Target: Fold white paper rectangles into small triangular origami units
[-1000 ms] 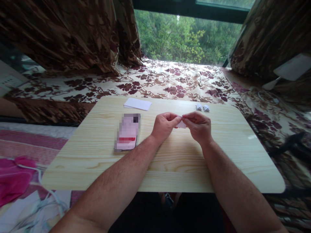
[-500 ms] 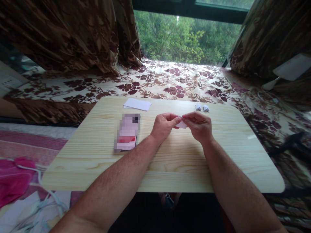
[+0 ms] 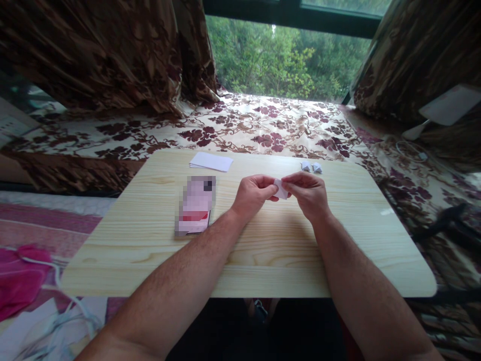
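A small piece of white paper point(image 3: 280, 189) is pinched between my two hands above the middle of the table. My left hand point(image 3: 254, 194) grips its left side with thumb and fingers closed. On the other side, my right hand point(image 3: 307, 194) is closed on the right edge, thumb and fingertips together. Parts of the paper are hidden behind the fingers. Just beyond my right hand, two small folded white paper shapes point(image 3: 311, 167) sit side by side near the far table edge.
A stack of white paper strips point(image 3: 211, 161) lies at the table's far left. Nearer stands out a pixelated phone point(image 3: 196, 205), flat on the wooden table point(image 3: 278, 255). A white lamp point(image 3: 449, 105) is at the right, and pink cloth point(image 3: 24, 278) with cables lies at the lower left.
The paper has turned a little between my fingers, and more of its face shows. My fingertips have shifted slightly on it; the view has moved marginally.
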